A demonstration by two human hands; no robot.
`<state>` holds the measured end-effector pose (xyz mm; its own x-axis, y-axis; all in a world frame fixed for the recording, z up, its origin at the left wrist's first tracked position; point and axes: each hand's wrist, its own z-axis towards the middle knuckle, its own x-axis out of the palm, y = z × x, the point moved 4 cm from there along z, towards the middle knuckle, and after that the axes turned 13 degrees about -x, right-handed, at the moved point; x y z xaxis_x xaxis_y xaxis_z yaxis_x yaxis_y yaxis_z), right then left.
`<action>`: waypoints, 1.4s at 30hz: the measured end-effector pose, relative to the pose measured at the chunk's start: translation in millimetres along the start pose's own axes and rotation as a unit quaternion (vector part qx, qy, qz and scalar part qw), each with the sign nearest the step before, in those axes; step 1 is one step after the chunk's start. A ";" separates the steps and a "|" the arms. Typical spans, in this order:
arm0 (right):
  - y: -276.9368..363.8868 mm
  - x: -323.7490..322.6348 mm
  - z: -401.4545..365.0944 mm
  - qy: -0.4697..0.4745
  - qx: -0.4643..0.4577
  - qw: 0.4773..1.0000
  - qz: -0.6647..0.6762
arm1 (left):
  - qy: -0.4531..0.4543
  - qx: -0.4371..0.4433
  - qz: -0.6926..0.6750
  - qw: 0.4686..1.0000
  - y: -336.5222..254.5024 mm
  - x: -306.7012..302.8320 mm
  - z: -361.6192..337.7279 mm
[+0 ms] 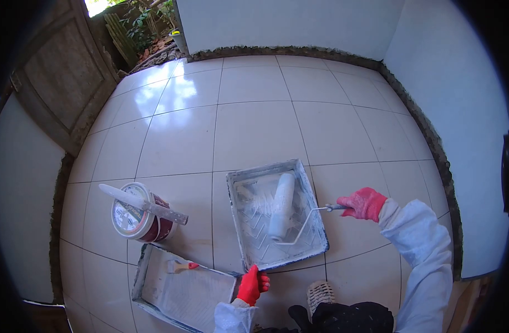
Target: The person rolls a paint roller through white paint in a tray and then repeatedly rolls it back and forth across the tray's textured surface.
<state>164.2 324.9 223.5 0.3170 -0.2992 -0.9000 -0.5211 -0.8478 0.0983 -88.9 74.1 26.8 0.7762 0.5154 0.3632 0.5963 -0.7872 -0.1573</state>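
My right hand (364,204), in a red glove, is closed around the handle of a paint roller (282,205). The roller's white-coated sleeve lies in a paint tray (318,222) whose ribbed bottom is smeared with white paint. At the tray's near edge, my left hand (251,286), also red-gloved, has its fingers curled, with the thumb over the rim. Just left of that hand is a second paint tray (149,304), holding thin white paint and a paintbrush (182,267).
A paint bucket (161,226) stands at left with a paint-stained, long-bladed tool (149,206) across its lid. Pale floor tiles (254,133) extend to light walls with rough lower edges. A wooden door (63,72) stands by an opening to plants. My shoe (320,295) is close to the trays.
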 end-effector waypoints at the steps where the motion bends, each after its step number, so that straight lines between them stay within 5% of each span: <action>1: -2.9 -6.5 6.7 0.006 -0.008 1.000 -0.024 | -0.008 0.004 0.004 1.000 0.2 0.0 0.5; 11: 6.2 -36.1 103.1 -0.004 -0.134 0.988 -0.074 | -0.026 0.014 0.006 1.000 2.5 1.1 1.7; 17: -44.1 -49.3 52.9 0.168 -0.026 0.980 -0.099 | -0.028 0.020 0.008 0.999 3.2 -0.3 5.8; 29: 0.0 -74.2 126.2 0.058 -0.159 0.977 -0.132 | -0.023 0.028 0.010 0.999 1.5 1.1 4.0; 34: -30.5 -76.6 83.6 0.197 -0.095 0.965 -0.144 | -0.022 0.026 0.001 0.999 2.7 -0.8 7.1; 42: 5.5 -94.0 94.8 0.142 -0.123 0.970 -0.151 | -0.042 0.029 0.009 0.999 1.5 3.1 3.9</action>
<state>56.5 389.8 268.4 0.6499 -0.0997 -0.7535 -0.1759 -0.9842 -0.0215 -84.8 75.8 24.2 0.8001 0.5297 0.2816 0.5908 -0.7772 -0.2168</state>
